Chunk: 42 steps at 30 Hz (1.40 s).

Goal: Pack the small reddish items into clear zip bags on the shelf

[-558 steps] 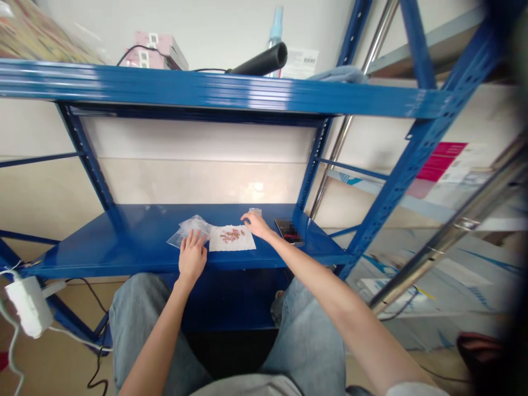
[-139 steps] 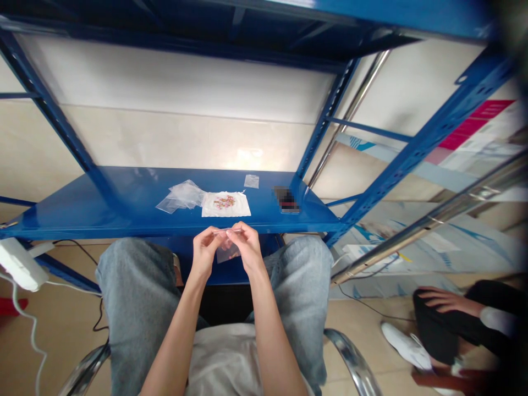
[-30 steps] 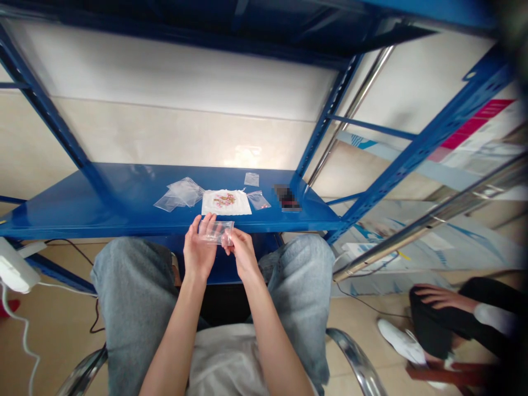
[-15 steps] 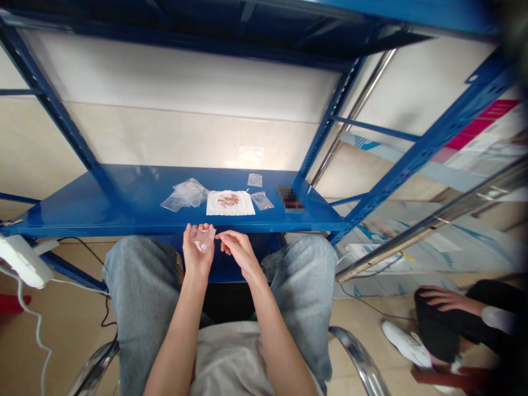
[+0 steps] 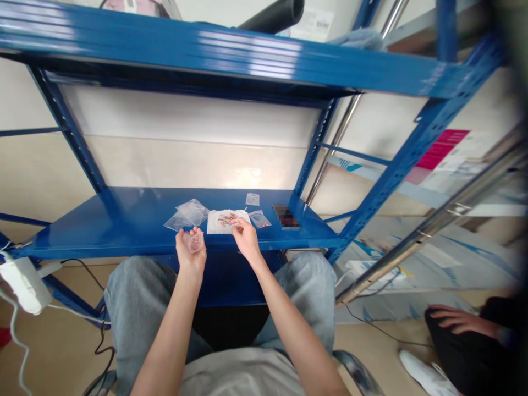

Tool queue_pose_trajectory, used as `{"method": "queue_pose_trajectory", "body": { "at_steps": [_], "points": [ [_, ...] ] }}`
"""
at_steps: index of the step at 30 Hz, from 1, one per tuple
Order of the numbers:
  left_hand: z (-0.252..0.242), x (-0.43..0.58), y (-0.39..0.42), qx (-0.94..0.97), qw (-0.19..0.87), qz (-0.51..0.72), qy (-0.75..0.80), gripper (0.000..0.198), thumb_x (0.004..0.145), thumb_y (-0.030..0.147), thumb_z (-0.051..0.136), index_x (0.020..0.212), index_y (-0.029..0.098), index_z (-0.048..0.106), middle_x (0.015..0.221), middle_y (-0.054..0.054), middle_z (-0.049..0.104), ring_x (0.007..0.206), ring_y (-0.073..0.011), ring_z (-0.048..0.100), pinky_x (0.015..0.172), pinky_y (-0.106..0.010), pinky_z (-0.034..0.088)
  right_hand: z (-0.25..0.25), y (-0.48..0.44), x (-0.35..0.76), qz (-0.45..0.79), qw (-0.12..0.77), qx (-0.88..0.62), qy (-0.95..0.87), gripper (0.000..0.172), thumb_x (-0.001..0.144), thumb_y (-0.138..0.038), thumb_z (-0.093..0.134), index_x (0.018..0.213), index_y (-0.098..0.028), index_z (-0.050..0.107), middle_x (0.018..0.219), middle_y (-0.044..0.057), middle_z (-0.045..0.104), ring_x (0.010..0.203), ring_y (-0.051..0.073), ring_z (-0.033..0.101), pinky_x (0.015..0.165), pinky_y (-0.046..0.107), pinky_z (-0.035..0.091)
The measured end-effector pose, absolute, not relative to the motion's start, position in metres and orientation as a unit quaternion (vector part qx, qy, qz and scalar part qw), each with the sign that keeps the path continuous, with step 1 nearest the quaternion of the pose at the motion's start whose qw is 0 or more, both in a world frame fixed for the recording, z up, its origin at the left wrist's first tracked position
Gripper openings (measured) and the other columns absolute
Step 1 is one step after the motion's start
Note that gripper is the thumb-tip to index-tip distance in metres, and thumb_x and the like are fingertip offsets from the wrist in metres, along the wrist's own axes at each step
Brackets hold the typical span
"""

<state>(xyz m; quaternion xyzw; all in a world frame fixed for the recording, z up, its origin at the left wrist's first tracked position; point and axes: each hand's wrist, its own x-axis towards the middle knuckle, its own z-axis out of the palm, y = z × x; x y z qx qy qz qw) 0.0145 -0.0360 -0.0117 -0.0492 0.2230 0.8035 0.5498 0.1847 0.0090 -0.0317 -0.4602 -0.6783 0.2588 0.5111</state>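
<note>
My left hand [image 5: 191,250] is palm up in front of the shelf edge, its fingers curled around a small clear plastic bag [image 5: 194,242]. Over the front right part of a white cloth-like piece [image 5: 213,225] is my right hand [image 5: 246,236], thumb and fingertips drawn together at a cluster of small pink and brown bits [image 5: 226,219]. Whatever those fingertips hold is too small to make out. Left of the white piece lie several flat clear bags [image 5: 187,213]. To its right is a clear bag [image 5: 259,219] with a few reddish bits inside.
Another small clear bag [image 5: 253,199] lies farther back on the blue shelf [image 5: 124,220], and a dark, blurred-out object [image 5: 286,216] lies at right. An upper blue shelf [image 5: 165,49] spans overhead. A seated person's hand [image 5: 462,319] shows at lower right.
My right hand has left the bag in my left hand and moved forward to the small bits on the white piece. My left hand has shifted slightly left. The view has tilted up.
</note>
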Motion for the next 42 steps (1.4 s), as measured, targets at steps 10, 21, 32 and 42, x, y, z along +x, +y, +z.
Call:
{"method": "queue_pose_trajectory", "body": {
  "at_steps": [10, 21, 32, 42],
  "points": [
    [-0.003, -0.007, 0.005, 0.012, 0.605, 0.761, 0.234, 0.023, 0.096, 0.030, 0.059, 0.077, 0.019, 0.050, 0.061, 0.004, 0.051, 0.051, -0.0047, 0.055, 0.056, -0.012, 0.053, -0.042, 0.066, 0.189, 0.185, 0.445, -0.381, -0.789, 0.009, 0.088, -0.024, 0.069, 0.089, -0.022, 0.078, 0.089, 0.005, 0.069, 0.082, 0.019, 0.062, 0.079, 0.031, 0.046],
    [-0.021, 0.013, -0.003, 0.174, 0.565, 0.788, 0.173, 0.023, 0.092, 0.035, 0.065, 0.080, 0.020, 0.051, 0.060, 0.005, 0.054, 0.055, -0.0118, 0.060, 0.062, -0.023, 0.050, -0.043, 0.070, 0.169, 0.161, 0.385, -0.481, -0.771, 0.016, 0.083, -0.030, 0.075, 0.069, -0.021, 0.072, 0.072, 0.004, 0.070, 0.067, 0.019, 0.061, 0.064, 0.029, 0.037],
    [-0.020, -0.003, -0.001, 0.099, 0.490, 0.840, 0.211, 0.023, 0.090, 0.033, 0.052, 0.071, 0.021, 0.048, 0.061, 0.003, 0.054, 0.062, -0.0125, 0.063, 0.078, -0.027, 0.054, -0.034, -0.019, 0.138, 0.320, 0.582, -0.364, -0.652, 0.021, 0.090, -0.043, 0.067, 0.088, -0.023, 0.072, 0.081, 0.005, 0.071, 0.075, 0.021, 0.061, 0.069, 0.033, 0.045],
    [-0.023, 0.019, -0.039, 0.225, 0.544, 0.781, 0.207, 0.033, 0.079, 0.030, 0.075, 0.104, 0.024, 0.056, 0.084, 0.000, 0.071, 0.093, -0.0210, 0.073, 0.085, -0.032, 0.054, -0.043, -0.041, 0.120, 0.330, 0.608, -0.360, -0.625, 0.016, 0.087, -0.037, 0.069, 0.083, -0.021, 0.071, 0.081, 0.004, 0.064, 0.071, 0.017, 0.056, 0.063, 0.029, 0.043]
  ]
}}
